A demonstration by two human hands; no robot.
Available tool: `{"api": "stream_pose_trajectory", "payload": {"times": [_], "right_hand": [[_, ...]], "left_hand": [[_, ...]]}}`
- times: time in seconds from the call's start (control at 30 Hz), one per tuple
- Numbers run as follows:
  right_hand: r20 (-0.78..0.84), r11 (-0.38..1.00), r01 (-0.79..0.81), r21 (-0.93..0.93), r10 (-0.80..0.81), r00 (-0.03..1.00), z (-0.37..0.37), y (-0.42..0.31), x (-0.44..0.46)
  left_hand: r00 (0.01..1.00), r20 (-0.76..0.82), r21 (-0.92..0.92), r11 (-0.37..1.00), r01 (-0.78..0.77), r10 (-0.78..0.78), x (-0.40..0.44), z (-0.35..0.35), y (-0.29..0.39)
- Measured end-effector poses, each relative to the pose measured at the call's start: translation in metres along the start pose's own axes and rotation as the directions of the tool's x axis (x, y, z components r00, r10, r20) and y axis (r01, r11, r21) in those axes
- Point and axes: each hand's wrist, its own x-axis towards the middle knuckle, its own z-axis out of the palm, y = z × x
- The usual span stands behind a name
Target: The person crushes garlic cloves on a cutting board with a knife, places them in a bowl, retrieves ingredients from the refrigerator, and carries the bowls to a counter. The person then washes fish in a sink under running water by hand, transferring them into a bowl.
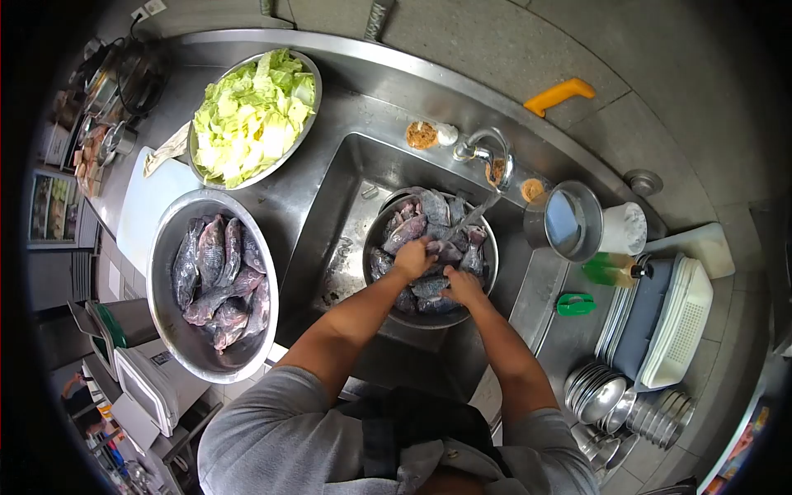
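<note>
A round metal bowl heaped with dark, pinkish-grey fish stands in the steel sink. Both hands are inside it. My left hand is closed on a fish near the middle of the heap, its fingertips partly hidden. Just to the right, my right hand has its fingers bent round a fish at the bowl's right front, thumb toward the left hand. From the curved faucet a stream of water falls onto the fish at the bowl's upper right.
Left of the sink stands a large metal basin with several whole fish. Behind it are a bowl of chopped cabbage and a white cutting board. A metal pot, a green brush, stacked trays and bowls line the right.
</note>
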Motion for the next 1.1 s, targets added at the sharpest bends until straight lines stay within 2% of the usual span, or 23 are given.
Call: {"api": "stream_pose_trajectory", "payload": {"times": [0.03, 0.07, 0.1, 0.23, 0.3, 0.37, 0.47, 0.57, 0.6, 0.7, 0.8, 0.83, 0.87, 0.9, 0.97, 1.0, 1.03, 1.07, 1.1], "right_hand": [[-0.014, 0.995, -0.018, 0.094, 0.019, 1.0, -0.005, 0.0, -0.008], [-0.027, 0.982, -0.032, 0.189, 0.037, 0.999, -0.009, 0.001, -0.013], [-0.035, 0.984, -0.02, 0.178, 0.027, 0.999, -0.014, 0.003, -0.017], [-0.095, 0.967, -0.011, 0.254, 0.036, 0.995, -0.053, 0.01, -0.025], [-0.046, 0.959, -0.091, 0.267, 0.107, 0.993, -0.073, 0.014, -0.018], [-0.144, 0.961, -0.099, 0.257, 0.139, 0.98, -0.124, -0.013, -0.029], [-0.345, 0.984, 0.008, 0.179, 0.056, 0.937, -0.155, -0.028, -0.002], [-0.42, 0.985, 0.062, 0.16, 0.011, 0.907, -0.173, -0.046, 0.015], [-0.401, 0.983, -0.023, 0.184, 0.097, 0.911, -0.179, -0.052, 0.015], [-0.583, 0.984, 0.068, 0.162, 0.04, 0.812, -0.169, -0.045, 0.017], [-0.599, 0.978, -0.014, 0.21, 0.14, 0.788, -0.165, -0.051, -0.02], [-0.655, 0.987, 0.057, 0.15, 0.056, 0.754, -0.157, -0.042, -0.027], [-0.65, 0.973, 0.09, 0.214, 0.073, 0.757, -0.153, -0.036, -0.038], [-0.661, 0.982, 0.058, 0.179, 0.076, 0.746, -0.15, -0.032, -0.05], [-0.723, 0.978, 0.145, 0.148, 0.007, 0.691, -0.139, -0.005, -0.057], [-0.756, 0.94, 0.302, 0.16, -0.08, 0.65, -0.131, 0.033, -0.038], [-0.617, 0.88, 0.257, 0.399, 0.05, 0.785, -0.136, 0.055, -0.028], [-0.68, 0.855, 0.407, 0.321, -0.091, 0.728, -0.149, 0.033, -0.047], [-0.768, 0.816, 0.489, 0.306, -0.092, 0.634, -0.151, 0.025, -0.047]], "left_hand": [[1.0, -0.014, -0.003, 1.0, -0.002, 0.002, 0.011, -0.01, 0.017], [0.998, 0.01, 0.071, 0.996, -0.059, 0.058, 0.024, -0.02, 0.035], [0.993, 0.038, 0.144, 0.983, -0.114, 0.11, 0.035, -0.029, 0.05], [0.988, 0.07, 0.292, 0.945, -0.149, 0.135, 0.049, -0.075, 0.093], [0.99, 0.047, 0.344, 0.929, -0.14, 0.132, 0.036, -0.1, 0.095], [0.989, -0.062, 0.325, 0.94, -0.108, 0.135, 0.006, -0.122, 0.089], [0.977, -0.199, 0.274, 0.961, -0.024, 0.081, -0.046, -0.157, 0.081], [0.974, -0.226, 0.222, 0.975, 0.028, 0.023, -0.091, -0.187, 0.085], [0.973, -0.227, 0.206, 0.979, 0.001, 0.047, -0.103, -0.194, 0.085], [0.962, -0.266, 0.162, 0.987, -0.012, 0.055, -0.141, -0.212, 0.085], [0.916, -0.383, 0.01, 0.992, -0.124, 0.118, -0.182, -0.25, 0.094], [0.881, -0.437, -0.006, 0.979, -0.202, 0.18, -0.189, -0.258, 0.085], [0.881, -0.448, -0.051, 0.979, -0.196, 0.153, -0.212, -0.282, 0.092], [0.871, -0.476, -0.094, 0.977, -0.19, 0.124, -0.234, -0.302, 0.095], [0.786, -0.595, -0.132, 0.945, -0.3, 0.167, -0.269, -0.334, 0.084], [0.741, -0.651, -0.137, 0.934, -0.329, 0.166, -0.291, -0.353, 0.079], [0.713, -0.684, -0.152, 0.926, -0.346, 0.154, -0.312, -0.369, 0.069], [0.689, -0.718, -0.198, 0.921, -0.334, 0.096, -0.337, -0.388, 0.06], [0.669, -0.741, -0.243, 0.91, -0.335, 0.048, -0.364, -0.404, 0.055]]}}
